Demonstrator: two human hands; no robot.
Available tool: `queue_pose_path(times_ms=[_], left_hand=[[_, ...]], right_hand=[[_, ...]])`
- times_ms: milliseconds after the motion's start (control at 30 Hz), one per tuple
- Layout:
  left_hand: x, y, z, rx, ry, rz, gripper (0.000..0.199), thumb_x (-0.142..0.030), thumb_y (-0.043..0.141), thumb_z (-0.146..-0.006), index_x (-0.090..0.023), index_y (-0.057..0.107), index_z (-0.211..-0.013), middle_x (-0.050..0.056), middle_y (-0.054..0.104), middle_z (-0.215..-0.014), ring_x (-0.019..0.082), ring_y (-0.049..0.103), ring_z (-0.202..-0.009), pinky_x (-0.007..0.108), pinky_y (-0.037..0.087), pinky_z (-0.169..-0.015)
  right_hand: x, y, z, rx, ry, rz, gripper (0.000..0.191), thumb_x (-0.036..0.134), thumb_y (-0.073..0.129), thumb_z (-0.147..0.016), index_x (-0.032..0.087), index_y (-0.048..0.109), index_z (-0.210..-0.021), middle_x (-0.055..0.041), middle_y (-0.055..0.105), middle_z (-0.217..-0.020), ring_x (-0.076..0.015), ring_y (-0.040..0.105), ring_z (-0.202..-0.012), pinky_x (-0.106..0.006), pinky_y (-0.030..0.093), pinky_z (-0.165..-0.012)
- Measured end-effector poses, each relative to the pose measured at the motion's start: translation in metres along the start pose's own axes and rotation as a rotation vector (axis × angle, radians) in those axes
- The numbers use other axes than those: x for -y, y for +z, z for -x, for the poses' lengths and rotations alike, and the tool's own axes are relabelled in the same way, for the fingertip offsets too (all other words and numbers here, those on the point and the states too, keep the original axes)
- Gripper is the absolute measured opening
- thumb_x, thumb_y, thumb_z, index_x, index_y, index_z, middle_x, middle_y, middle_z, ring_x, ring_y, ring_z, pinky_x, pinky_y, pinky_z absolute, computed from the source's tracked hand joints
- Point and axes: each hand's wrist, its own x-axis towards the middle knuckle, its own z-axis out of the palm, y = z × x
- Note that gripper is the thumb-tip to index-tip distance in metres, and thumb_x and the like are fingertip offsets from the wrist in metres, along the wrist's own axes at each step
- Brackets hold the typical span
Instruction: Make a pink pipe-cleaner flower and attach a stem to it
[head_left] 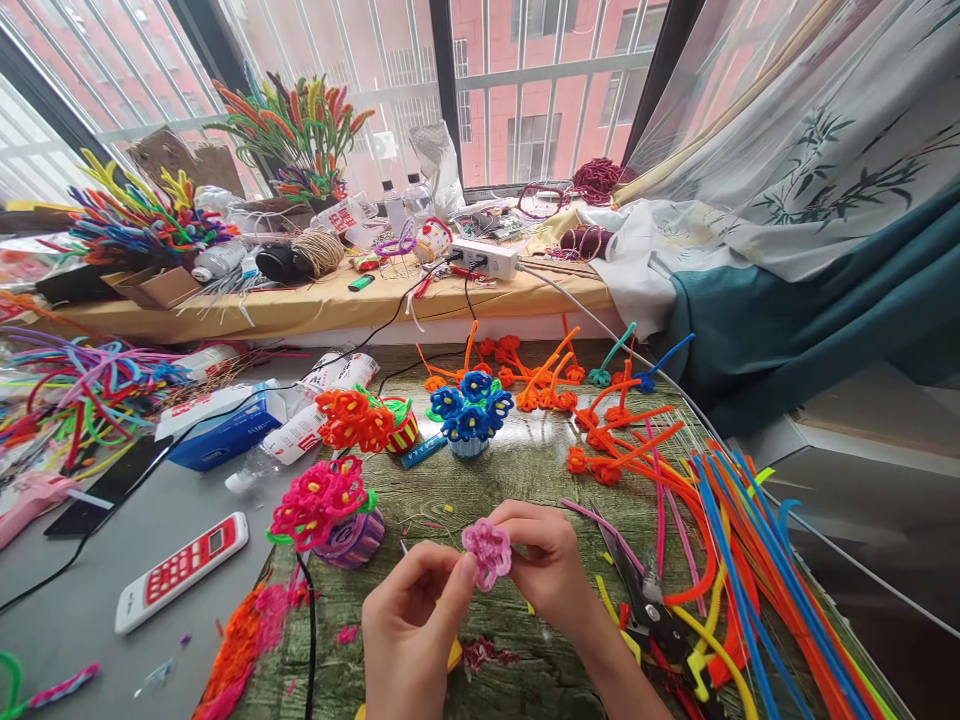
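Note:
A small pink pipe-cleaner flower point(487, 553) with looped petals is pinched between my two hands above the green wood-grain table mat point(420, 505). My left hand point(420, 620) grips its left edge with thumb and forefinger. On the other side, the fingertips of my right hand point(544, 560) close on its right edge. Beyond my hands stand little pots of pipe-cleaner flowers: a blue one point(471, 415), an orange one point(364, 422) and a magenta one point(326, 510). Right of my right hand lie black-and-yellow pliers point(660, 615) and a pink pipe cleaner point(604, 530).
Orange flowers on stems point(600, 440) spread over the far right of the mat. Long orange and blue pipe cleaners point(757, 580) lie along the right edge. A red-and-white calculator-like device point(182, 572) and a blue box point(225, 430) lie left. A power strip point(484, 258) sits on the sill.

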Motion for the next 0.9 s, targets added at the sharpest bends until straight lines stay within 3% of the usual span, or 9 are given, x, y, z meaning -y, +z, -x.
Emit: queue_pose_path(times_ms=[167, 333, 533, 733, 900], left_hand=[[0.004, 0.0, -0.001, -0.037, -0.013, 0.074, 0.037, -0.05, 0.086, -0.064, -0.017, 0.069, -0.065, -0.006, 0.049, -0.055, 0.007, 0.038, -0.054, 0.016, 0.032, -0.05], [0.012, -0.003, 0.0, -0.052, 0.019, 0.049, 0.043, -0.06, 0.079, -0.068, -0.018, 0.071, -0.069, -0.004, 0.055, -0.057, 0.009, 0.045, -0.053, 0.016, 0.036, -0.05], [0.006, 0.004, 0.01, 0.068, 0.082, -0.001, 0.032, -0.049, 0.08, -0.073, -0.019, 0.072, -0.067, -0.003, 0.052, -0.057, 0.011, 0.042, -0.054, 0.019, 0.037, -0.051], [0.003, 0.008, 0.015, 0.027, 0.105, 0.002, 0.022, -0.038, 0.082, -0.072, -0.02, 0.072, -0.065, -0.004, 0.054, -0.057, 0.01, 0.044, -0.053, 0.017, 0.039, -0.05], [0.006, 0.012, 0.017, -0.034, 0.205, -0.008, 0.016, -0.033, 0.08, -0.074, -0.022, 0.073, -0.066, -0.003, 0.061, -0.06, 0.011, 0.052, -0.056, 0.017, 0.044, -0.055]], right_hand=[[0.0, -0.001, -0.001, -0.016, 0.004, -0.036, 0.019, 0.005, 0.07, -0.081, 0.021, 0.079, -0.076, -0.0036, 0.073, -0.072, -0.0148, 0.064, -0.062, -0.023, 0.048, -0.058], [0.0, -0.003, -0.002, -0.058, -0.005, -0.068, 0.011, 0.02, 0.074, -0.086, 0.022, 0.08, -0.077, -0.0045, 0.075, -0.073, -0.0166, 0.069, -0.067, -0.024, 0.053, -0.062], [0.004, 0.0, -0.003, -0.068, -0.005, -0.051, 0.011, 0.025, 0.074, -0.087, 0.021, 0.081, -0.079, -0.0057, 0.076, -0.075, -0.0172, 0.069, -0.066, -0.026, 0.055, -0.062], [0.007, 0.001, -0.003, -0.057, -0.017, -0.035, 0.013, 0.023, 0.072, -0.088, 0.022, 0.082, -0.08, -0.0062, 0.076, -0.076, -0.0171, 0.069, -0.066, -0.025, 0.054, -0.062], [0.009, 0.001, -0.003, -0.051, 0.001, -0.046, 0.012, 0.022, 0.073, -0.087, 0.022, 0.082, -0.079, -0.0061, 0.076, -0.075, -0.0166, 0.068, -0.065, -0.025, 0.053, -0.06]])
